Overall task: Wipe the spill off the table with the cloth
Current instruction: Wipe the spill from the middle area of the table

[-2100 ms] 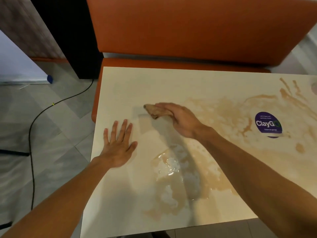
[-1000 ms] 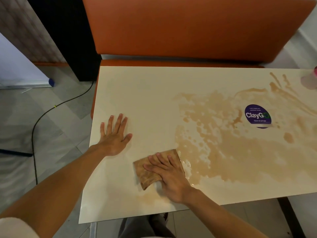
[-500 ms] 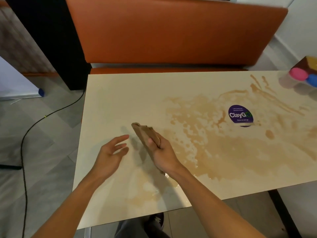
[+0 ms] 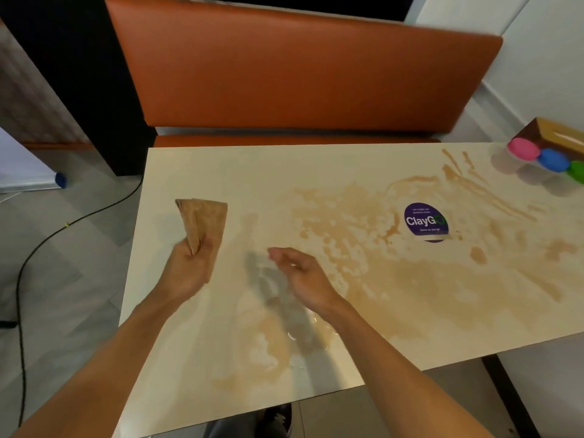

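**Cloth in your left hand, right hand free above the spill**

Nearest to you, a dark shoe (image 4: 278,417) shows under the near edge of the table (image 4: 196,172), and both your bare forearms reach out over the cream top. Between them, close to the near edge, lies a wet brown smear with a glossy puddle (image 4: 278,346) in it.

Your hands are apart. Your left hand (image 4: 189,269) is over the table's left side, with its fingers curled round the bunched end of the cloth (image 4: 203,218). The brown cloth fans out from your grip toward the bench, and you cannot tell whether its far end touches the table. Your right hand (image 4: 305,276) is above the table to the right of the cloth. It holds nothing, its fingers are loosely bent and pointing left, and it throws a grey shadow on the top beneath it.

Beyond and to the right of that hand, the spill (image 4: 404,276) covers the middle and right of the table as a wide tan stain. A round purple ClayGo sticker (image 4: 426,221) sits within it, and thin streaks run on toward the far right corner.

In that corner stand small containers with a pink lid (image 4: 523,148), a blue lid (image 4: 553,160) and a green lid (image 4: 578,170), just in front of a wooden box (image 4: 557,134).

Behind the table is the orange bench (image 4: 300,74). On the grey floor to the left runs a black cable (image 4: 34,251).
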